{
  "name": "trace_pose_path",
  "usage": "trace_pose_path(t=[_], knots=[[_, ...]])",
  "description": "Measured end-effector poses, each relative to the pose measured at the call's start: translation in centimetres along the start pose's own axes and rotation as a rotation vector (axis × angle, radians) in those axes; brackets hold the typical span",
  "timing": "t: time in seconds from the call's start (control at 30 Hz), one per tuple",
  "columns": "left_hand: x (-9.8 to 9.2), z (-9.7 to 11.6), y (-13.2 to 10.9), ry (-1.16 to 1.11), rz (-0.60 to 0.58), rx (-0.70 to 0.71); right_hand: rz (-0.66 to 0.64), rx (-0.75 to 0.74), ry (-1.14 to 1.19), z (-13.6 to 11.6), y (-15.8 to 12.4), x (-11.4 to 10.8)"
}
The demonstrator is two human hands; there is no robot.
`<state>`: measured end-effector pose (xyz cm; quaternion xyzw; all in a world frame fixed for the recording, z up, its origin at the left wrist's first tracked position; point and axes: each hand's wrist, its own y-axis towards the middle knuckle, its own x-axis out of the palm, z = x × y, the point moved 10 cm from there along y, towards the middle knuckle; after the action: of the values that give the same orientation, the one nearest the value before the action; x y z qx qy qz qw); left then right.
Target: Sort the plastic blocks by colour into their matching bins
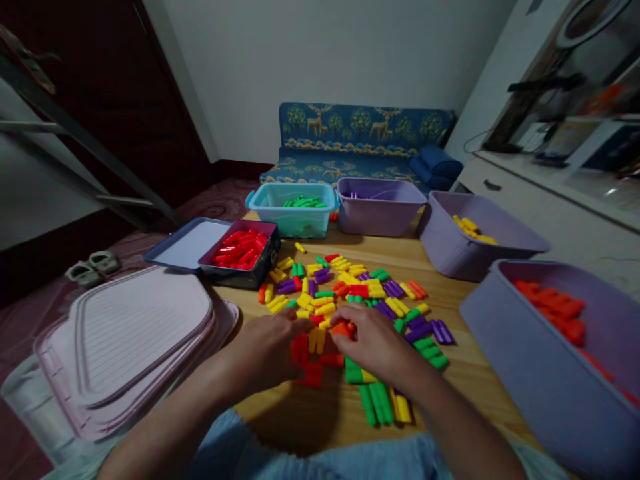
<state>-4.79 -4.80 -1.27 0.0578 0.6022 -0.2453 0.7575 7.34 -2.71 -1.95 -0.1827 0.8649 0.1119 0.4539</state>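
Short, stubby plastic pieces shaped like small highlighter pens lie in a loose pile on the wooden table, in red, orange, yellow, green and purple. My left hand (270, 347) hovers at the near left of the pile, fingers apart, beside red and yellow pieces (317, 341). Nothing shows in its grasp, though its palm side is hidden. My right hand (373, 337) reaches in from the right, thumb and fingers closed around an orange piece (341, 330). Green pieces (376, 404) lie in a row below my right wrist.
Around the wooden table (440, 413) stand a dark box (240, 277) of red pieces, a turquoise basket (300, 223) of green ones, and purple bins holding purple (377, 217), yellow (445, 243) and orange pieces (540, 360). Stacked pink lids (143, 327) lie at left. Behind is a blue sofa (345, 157).
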Motion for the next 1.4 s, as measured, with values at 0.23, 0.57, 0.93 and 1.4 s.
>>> trace_pose_path(t=[0.23, 0.57, 0.93, 1.4], knots=[[3.7, -0.4, -1.2, -0.056, 0.082, -0.008, -0.211, -0.039, -0.198, -2.6, -2.5, 3.1], [4.8, 1.3, -1.7, -0.309, 0.139, 0.106, -0.255, 0.037, -0.254, -1.9, -3.5, 4.5], [1.6, 2.2, 0.7, -0.522, 0.244, 0.163, -0.025, 0.057, -0.112, -1.0, -1.2, 1.5], [-0.4, 0.9, 13.6, -1.148, 0.279, 0.050, 0.395, 0.258, 0.667, 8.6, 2.9, -3.5]])
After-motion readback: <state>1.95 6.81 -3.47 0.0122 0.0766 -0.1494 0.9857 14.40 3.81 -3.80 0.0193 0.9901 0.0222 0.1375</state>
